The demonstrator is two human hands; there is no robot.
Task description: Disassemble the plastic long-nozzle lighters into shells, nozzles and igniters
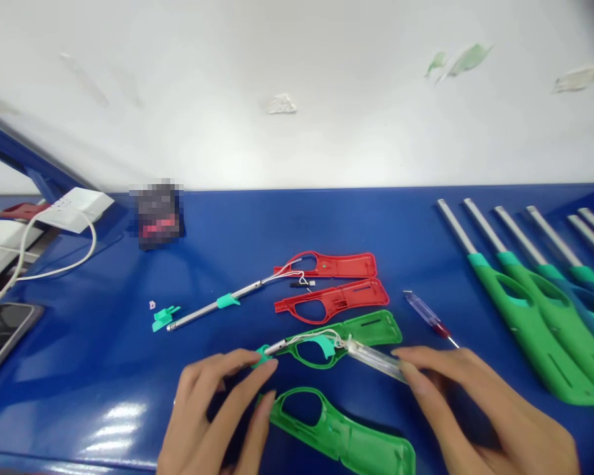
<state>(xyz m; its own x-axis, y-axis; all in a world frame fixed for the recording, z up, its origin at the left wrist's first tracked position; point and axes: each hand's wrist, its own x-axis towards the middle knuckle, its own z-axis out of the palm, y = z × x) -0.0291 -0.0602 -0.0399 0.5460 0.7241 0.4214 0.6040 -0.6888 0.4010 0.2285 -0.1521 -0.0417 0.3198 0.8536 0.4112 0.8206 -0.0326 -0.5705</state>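
My left hand (218,406) pinches the teal collar (264,356) on a lighter's metal tube (277,347). Thin white wires run from that tube to a clear fuel tank (373,358), whose right end is between the thumb and forefinger of my right hand (480,402). Beneath the wires lies a green lighter shell half (376,328), with a teal trigger (324,344) over its finger loop. The other green shell half (346,429) rests inside-up nearer me, between my hands. A screwdriver (428,315) with a clear and red handle lies beyond my right hand.
Two red shell halves (349,265) lie behind the green one, by another metal tube (212,308) with wires. A loose teal part (163,319) is left. Several assembled lighters (539,323) line the right. A phone (10,336), cables and a blurred dark box (158,214) are left.
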